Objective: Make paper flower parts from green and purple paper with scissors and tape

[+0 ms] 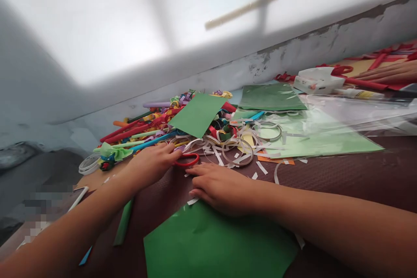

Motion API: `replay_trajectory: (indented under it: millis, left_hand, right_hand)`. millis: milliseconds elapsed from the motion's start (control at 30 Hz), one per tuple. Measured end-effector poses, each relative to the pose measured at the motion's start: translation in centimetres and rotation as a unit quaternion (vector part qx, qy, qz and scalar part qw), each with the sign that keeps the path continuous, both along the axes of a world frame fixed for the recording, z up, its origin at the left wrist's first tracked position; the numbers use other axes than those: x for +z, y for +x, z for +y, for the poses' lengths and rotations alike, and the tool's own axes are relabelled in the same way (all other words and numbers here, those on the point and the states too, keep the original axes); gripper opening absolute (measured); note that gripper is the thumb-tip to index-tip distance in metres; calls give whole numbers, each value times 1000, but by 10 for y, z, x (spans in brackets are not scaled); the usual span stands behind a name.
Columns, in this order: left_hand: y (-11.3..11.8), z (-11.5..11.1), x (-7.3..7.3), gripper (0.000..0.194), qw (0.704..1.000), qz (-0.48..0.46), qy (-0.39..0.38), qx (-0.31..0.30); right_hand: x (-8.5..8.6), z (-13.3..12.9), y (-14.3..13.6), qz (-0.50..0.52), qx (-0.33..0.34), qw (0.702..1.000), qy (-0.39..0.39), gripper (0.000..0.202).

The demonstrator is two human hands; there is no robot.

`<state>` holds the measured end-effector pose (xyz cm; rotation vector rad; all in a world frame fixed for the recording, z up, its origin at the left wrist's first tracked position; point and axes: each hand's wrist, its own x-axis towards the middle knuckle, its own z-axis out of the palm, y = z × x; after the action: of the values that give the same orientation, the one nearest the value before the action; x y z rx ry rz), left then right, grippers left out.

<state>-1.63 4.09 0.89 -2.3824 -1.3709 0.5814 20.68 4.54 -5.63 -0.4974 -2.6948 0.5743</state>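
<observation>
My left hand (158, 160) reaches in over the dark table, its fingers closed together at the edge of a red loop (187, 160), perhaps a scissors handle. Just to the right, my right hand (220, 184) lies palm down with its fingers stretched out, their tips close to that loop. Beneath my right wrist spreads a large sheet of green paper (211, 245). White paper scraps (261, 167) lie scattered around both hands. A smaller green sheet (198, 115) rests tilted on a heap of coloured paper pieces (143, 128).
Rolls of clear tape (239, 153) sit among the scraps. Dark green sheets (272, 97) and a pale green sheet (329, 141) lie to the right, with a white box (317, 79) behind. Another person's hand (391, 71) shows at far right. A rolled green tube (124, 221) lies left.
</observation>
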Motion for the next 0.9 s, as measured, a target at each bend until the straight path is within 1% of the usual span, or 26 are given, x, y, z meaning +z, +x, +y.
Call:
replay_trajectory:
  millis: [100,200,300,333,400,533,600,633,667,733,833,900]
  left_hand:
    - [-4,4,-7,38,998,1,6,-60]
    - [-1,4,-15,29,993,1,23,-112]
    - [3,5,-18,20,989,0,53,-140]
    - [3,5,-15,17,988,-2,68,-140]
    - [-1,5,-4,10,986,-15,104,-129]
    - [-17,-6,30,23,980,-51,168,-94]
    - [-21,-17,40,24,979,-61,175,-86]
    - [-21,-25,41,24,979,-63,173,-84]
    - [-20,-32,40,25,980,-64,166,-85]
    - [-18,-46,30,29,984,-67,142,-88]
    - [-16,-61,7,33,989,-76,100,-82]
    - [-17,-64,-7,34,990,-94,76,-67]
  right_hand:
    - [0,-1,-1,-1,2,1000,-2,32]
    - [2,-3,-3,-4,-1,1000,7,31]
    - [2,-3,-3,-4,-9,1000,12,31]
    - [1,-3,-3,-4,-10,1000,11,31]
    - [0,-2,-3,-5,-9,1000,7,32]
    - [-2,-1,-2,-8,-2,1000,-5,33]
    - [-2,-1,-2,-11,-2,1000,-7,33]
    - [-2,-1,-2,-12,-2,1000,-8,33]
    - [-2,-1,-2,-12,-3,1000,-7,33]
    - [0,-2,-2,-12,-2,1000,-3,32]
    - [2,-2,-2,-10,0,1000,4,30]
    - [4,-1,0,-9,-6,1000,9,28]
